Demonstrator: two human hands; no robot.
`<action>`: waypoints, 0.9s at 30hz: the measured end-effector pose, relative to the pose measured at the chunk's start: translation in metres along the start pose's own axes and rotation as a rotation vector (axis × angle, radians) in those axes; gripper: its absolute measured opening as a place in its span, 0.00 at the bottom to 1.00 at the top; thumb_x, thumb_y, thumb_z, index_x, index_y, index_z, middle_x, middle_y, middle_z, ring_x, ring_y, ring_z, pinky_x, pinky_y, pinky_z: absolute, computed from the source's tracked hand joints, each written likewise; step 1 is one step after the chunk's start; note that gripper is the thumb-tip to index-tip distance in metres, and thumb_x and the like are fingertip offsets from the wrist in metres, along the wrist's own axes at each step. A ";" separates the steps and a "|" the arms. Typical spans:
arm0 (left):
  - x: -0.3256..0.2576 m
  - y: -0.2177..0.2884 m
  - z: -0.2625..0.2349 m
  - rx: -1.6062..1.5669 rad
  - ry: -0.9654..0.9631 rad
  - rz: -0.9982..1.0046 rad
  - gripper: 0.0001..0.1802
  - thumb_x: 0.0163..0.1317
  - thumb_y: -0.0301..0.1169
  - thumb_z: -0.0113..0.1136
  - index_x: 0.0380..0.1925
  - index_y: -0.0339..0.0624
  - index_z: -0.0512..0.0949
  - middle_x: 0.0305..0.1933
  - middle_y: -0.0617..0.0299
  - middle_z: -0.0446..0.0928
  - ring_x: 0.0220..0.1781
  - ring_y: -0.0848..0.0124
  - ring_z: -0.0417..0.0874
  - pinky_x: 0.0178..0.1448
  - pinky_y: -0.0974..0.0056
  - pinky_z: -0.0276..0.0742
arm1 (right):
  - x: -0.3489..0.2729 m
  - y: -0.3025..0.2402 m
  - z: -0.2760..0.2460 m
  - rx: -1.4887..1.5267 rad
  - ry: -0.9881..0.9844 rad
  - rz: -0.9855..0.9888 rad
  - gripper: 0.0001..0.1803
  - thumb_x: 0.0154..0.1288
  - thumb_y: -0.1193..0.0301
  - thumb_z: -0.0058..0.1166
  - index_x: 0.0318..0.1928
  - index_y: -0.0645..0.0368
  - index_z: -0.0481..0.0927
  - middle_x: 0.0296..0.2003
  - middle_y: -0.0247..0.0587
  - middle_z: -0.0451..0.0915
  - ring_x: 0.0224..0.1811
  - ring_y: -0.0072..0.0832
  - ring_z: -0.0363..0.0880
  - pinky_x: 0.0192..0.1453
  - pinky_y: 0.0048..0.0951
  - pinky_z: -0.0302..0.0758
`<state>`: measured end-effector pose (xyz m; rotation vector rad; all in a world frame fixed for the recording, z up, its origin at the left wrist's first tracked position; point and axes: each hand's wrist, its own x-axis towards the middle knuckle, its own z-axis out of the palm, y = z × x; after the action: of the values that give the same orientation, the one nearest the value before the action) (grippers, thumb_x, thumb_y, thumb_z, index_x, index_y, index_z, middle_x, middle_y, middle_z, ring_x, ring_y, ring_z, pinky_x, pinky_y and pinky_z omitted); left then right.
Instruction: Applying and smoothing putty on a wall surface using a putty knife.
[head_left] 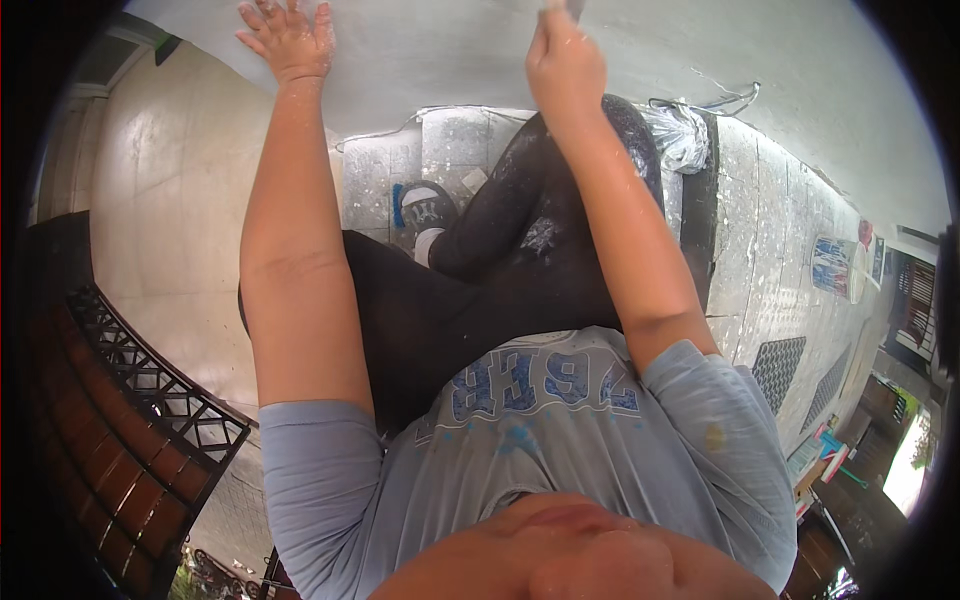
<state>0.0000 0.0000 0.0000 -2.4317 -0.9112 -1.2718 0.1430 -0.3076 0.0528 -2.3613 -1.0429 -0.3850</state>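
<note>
A: Starting with the head view, the only one: how do the fingers stand?

B: The left hand (288,42) is released, its fingers spread wide, with whitish specks on the skin. It is up against or just before the smooth, pale grey wall (430,50); contact I can't tell.

A: And the other?

B: The right hand (566,70) is clenched around a narrow, dark, blurred object (574,7), at the upper edge, well to the right of the left hand. The object's far end is cut off, so I can't tell its kind.

A: What's near them?

B: Below the right hand is a bent knee in black, white-smudged leggings (530,235). Just right of the knee lies a crumpled, clear plastic bag (683,140), near a thin, loose dark cable (742,98) at the wall's foot.

A: Lower down?

B: A dark, open-toed sandal (425,212) on a foot, resting on speckled grey floor tiles (378,185). Farther right, a white and blue cylindrical bucket (835,268) is near the wall, and a dark, perforated rectangular panel (778,362) lies on the floor.
</note>
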 end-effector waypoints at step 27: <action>0.004 0.012 0.004 -0.342 0.111 -0.010 0.38 0.64 0.54 0.48 0.72 0.74 0.47 0.79 0.64 0.32 0.78 0.49 0.27 0.70 0.30 0.20 | 0.004 -0.006 -0.005 -0.169 -0.331 -0.055 0.37 0.62 0.74 0.44 0.72 0.51 0.50 0.38 0.49 0.82 0.31 0.47 0.82 0.34 0.45 0.78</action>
<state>0.0117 -0.0059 0.0013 -2.5719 -0.7270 -1.6667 0.1411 -0.3048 0.0608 -2.6118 -1.2696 -0.1049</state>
